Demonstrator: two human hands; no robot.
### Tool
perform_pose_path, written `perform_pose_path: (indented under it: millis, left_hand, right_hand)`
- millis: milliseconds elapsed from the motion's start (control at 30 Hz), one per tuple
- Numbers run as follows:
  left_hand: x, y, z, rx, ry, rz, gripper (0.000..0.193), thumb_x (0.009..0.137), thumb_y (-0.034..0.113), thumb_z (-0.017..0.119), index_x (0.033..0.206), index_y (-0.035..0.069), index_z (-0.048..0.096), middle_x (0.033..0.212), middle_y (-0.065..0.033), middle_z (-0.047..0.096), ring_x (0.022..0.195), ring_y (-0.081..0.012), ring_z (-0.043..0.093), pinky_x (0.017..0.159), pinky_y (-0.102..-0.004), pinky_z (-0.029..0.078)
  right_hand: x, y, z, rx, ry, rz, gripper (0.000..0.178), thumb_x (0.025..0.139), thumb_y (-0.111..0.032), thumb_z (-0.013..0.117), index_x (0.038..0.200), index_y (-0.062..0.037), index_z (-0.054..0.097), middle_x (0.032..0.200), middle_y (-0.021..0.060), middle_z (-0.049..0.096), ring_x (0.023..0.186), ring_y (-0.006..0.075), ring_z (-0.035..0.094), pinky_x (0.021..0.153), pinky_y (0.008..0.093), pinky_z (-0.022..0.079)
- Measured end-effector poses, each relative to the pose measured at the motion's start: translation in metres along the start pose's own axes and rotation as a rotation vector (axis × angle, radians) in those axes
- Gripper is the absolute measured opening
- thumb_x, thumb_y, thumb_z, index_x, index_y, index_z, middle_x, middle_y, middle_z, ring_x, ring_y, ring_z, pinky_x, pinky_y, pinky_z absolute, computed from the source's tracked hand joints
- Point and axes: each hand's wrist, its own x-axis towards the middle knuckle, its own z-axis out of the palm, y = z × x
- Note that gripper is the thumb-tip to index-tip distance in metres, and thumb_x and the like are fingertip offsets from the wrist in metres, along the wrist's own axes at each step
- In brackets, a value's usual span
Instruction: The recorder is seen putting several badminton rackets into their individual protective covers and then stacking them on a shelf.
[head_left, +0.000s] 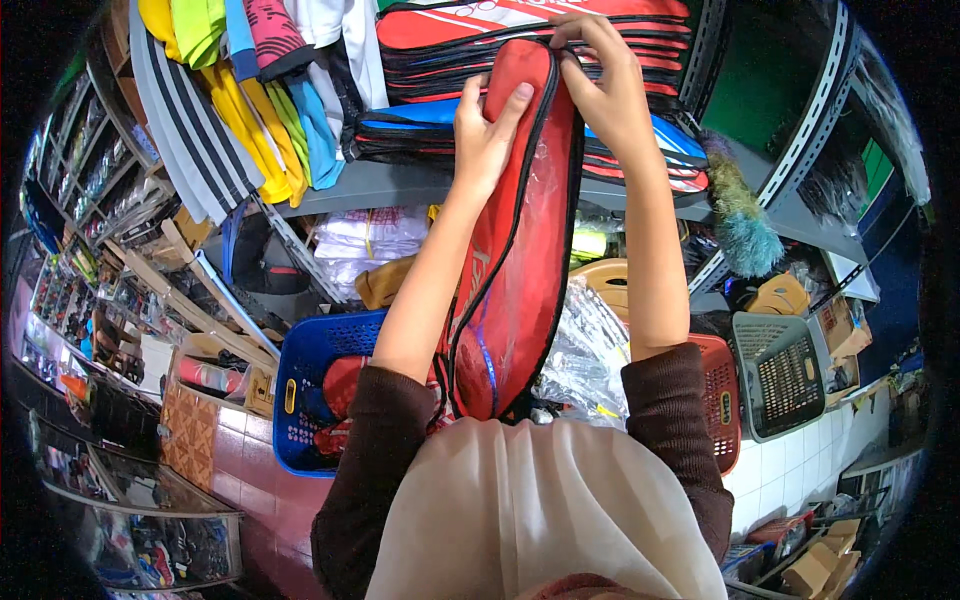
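Observation:
A long red racket bag (525,260) with black zipper edging stands tilted in front of my body, its narrow end up and its wide end near my waist. Its side facing me looks glossy, like clear plastic over red. Around the narrow end, on the left, my left hand (488,135) is closed, thumb on the red cloth. My right hand (603,88) pinches the black zipper edge at the top right; whether a zipper pull is between the fingertips is hidden. Right behind lies a stack of red, white and blue racket bags (430,75) on a grey shelf (600,193).
Hanging shirts (235,110) fill the upper left. A blue basket (285,400) with red items stands at left; a red basket (722,400) and a grey-green basket (822,345) are at right. Clear plastic wrapping (590,350) lies behind the bag. A fluffy duster (745,230) hangs by the shelf.

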Motion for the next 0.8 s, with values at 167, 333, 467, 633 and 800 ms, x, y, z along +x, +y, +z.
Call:
perform_pose_path:
  millis: [167, 333, 467, 633, 800]
  left_hand:
    - [-0.003, 0.007, -0.005, -0.109, -0.015, 0.025, 0.044, 0.082, 0.033, 0.067, 0.104, -0.001, 0.050, 0.093, -0.0103, 0.061, 0.080, -0.0122, 0.058, 0.070, -0.0246, 0.048]
    - [-0.004, 0.010, -0.011, -0.192, -0.050, -0.007, 0.047, 0.082, 0.035, 0.067, 0.106, 0.000, 0.048, 0.095, -0.0104, 0.060, 0.081, -0.0122, 0.057, 0.072, -0.0246, 0.047]
    - [-0.004, 0.012, -0.013, -0.156, -0.060, 0.052, 0.048, 0.082, 0.037, 0.067, 0.108, 0.001, 0.048, 0.097, -0.0106, 0.060, 0.084, -0.0123, 0.056, 0.074, -0.0253, 0.047]
    - [-0.008, 0.017, -0.014, -0.189, -0.083, 0.014, 0.050, 0.081, 0.039, 0.067, 0.110, 0.002, 0.048, 0.101, -0.0098, 0.059, 0.089, -0.0130, 0.055, 0.078, -0.0258, 0.046]
    - [-0.009, 0.021, -0.012, -0.151, -0.108, 0.072, 0.051, 0.081, 0.039, 0.067, 0.110, 0.001, 0.048, 0.102, -0.0097, 0.058, 0.092, -0.0133, 0.055, 0.079, -0.0262, 0.046]
  right_hand:
    - [0.000, -0.008, -0.007, -0.295, -0.010, -0.012, 0.020, 0.078, -0.009, 0.061, 0.094, 0.0018, 0.060, 0.090, 0.0119, 0.063, 0.086, 0.0248, 0.061, 0.079, 0.0325, 0.045]
    - [0.010, 0.001, -0.004, 0.067, -0.108, 0.154, 0.026, 0.084, -0.019, 0.058, 0.097, 0.0029, 0.062, 0.080, 0.0137, 0.065, 0.075, 0.0241, 0.063, 0.072, 0.0335, 0.048]
    - [0.010, 0.008, -0.002, 0.003, -0.212, 0.214, 0.031, 0.087, -0.023, 0.055, 0.101, 0.0037, 0.061, 0.084, 0.0114, 0.064, 0.076, 0.0175, 0.060, 0.070, 0.0294, 0.046]
    - [0.017, 0.011, 0.001, 0.122, -0.239, 0.212, 0.031, 0.090, -0.024, 0.053, 0.104, 0.0026, 0.061, 0.088, 0.0050, 0.062, 0.079, 0.0094, 0.054, 0.070, 0.0243, 0.044]
    - [0.022, -0.003, -0.009, 0.422, -0.312, 0.432, 0.024, 0.087, -0.017, 0.058, 0.102, 0.0019, 0.058, 0.089, 0.0021, 0.060, 0.077, 0.0103, 0.055, 0.065, 0.0249, 0.044]
